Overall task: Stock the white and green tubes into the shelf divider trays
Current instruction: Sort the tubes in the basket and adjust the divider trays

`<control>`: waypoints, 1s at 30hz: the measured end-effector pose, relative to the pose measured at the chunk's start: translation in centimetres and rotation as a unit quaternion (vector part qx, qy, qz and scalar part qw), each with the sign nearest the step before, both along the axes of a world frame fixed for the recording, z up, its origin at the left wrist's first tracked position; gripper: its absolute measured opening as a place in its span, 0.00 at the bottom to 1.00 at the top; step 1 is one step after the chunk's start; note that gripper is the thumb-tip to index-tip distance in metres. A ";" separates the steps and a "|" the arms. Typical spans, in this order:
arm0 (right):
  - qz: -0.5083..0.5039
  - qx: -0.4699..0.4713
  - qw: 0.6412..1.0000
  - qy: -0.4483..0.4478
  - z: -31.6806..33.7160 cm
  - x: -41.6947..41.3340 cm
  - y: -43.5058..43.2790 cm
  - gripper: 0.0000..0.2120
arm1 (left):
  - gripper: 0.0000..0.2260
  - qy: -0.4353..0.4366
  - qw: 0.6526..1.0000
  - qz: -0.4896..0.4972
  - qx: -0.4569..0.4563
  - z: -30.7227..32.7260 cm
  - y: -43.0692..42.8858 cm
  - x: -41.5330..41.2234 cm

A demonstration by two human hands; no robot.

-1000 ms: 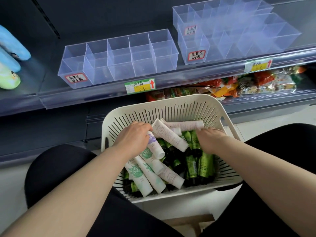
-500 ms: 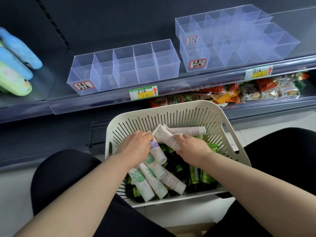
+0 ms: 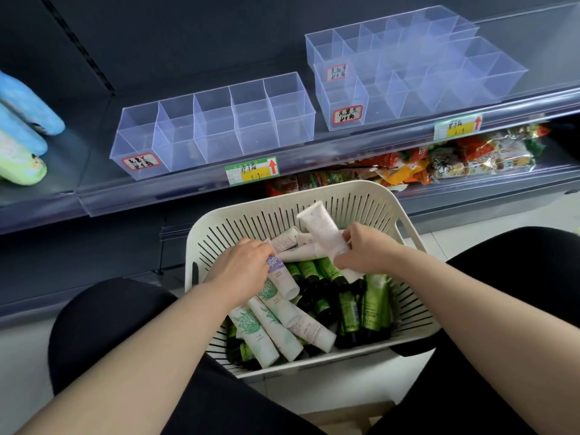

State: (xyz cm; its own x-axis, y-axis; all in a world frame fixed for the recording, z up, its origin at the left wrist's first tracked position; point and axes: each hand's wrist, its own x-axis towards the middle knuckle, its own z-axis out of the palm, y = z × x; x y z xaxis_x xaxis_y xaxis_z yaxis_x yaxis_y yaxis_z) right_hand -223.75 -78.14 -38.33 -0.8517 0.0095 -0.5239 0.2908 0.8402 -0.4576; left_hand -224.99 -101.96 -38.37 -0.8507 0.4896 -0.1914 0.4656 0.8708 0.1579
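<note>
A cream slotted basket rests on my lap, holding several white tubes and dark green tubes. My right hand grips a white tube and tilts it up above the pile. My left hand is closed on a white tube with a purple label that still lies in the basket. On the shelf above stand clear divider trays: one at the left and two stacked rows at the right, all with nothing in them.
Price tags are clipped to the shelf's clear front rail. Blue and green soft items lie at the far left of the shelf. Colourful snack packets fill the shelf below. My knees in black flank the basket.
My right hand moved from the green tubes to the white ones, took hold of a white tube and lifted its end up. My left hand stayed on the purple-labelled tube.
</note>
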 end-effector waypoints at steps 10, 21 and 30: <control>0.039 0.027 0.999 0.013 0.3 1.4 -0.9 0.27 | 0.14 0.032 0.998 0.045 0.009 1.2 0.4 0.3; 0.055 -0.024 0.995 0.081 -0.6 0.2 -4.1 0.28 | 0.15 0.040 0.991 0.124 0.032 1.7 -0.2 0.5; 0.143 -0.093 0.983 0.062 -1.0 0.8 -6.2 0.15 | 0.19 0.055 0.987 0.136 0.070 1.8 -0.2 0.4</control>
State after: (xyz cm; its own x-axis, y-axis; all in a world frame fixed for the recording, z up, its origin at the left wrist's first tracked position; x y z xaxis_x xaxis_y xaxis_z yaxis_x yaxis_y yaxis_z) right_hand -222.96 -84.38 -39.31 -0.8632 -0.3256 -0.3858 -0.0126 0.7778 -0.6283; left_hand -224.54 -102.16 -36.56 -0.9661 0.2555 -0.0366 0.2389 0.9389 0.2477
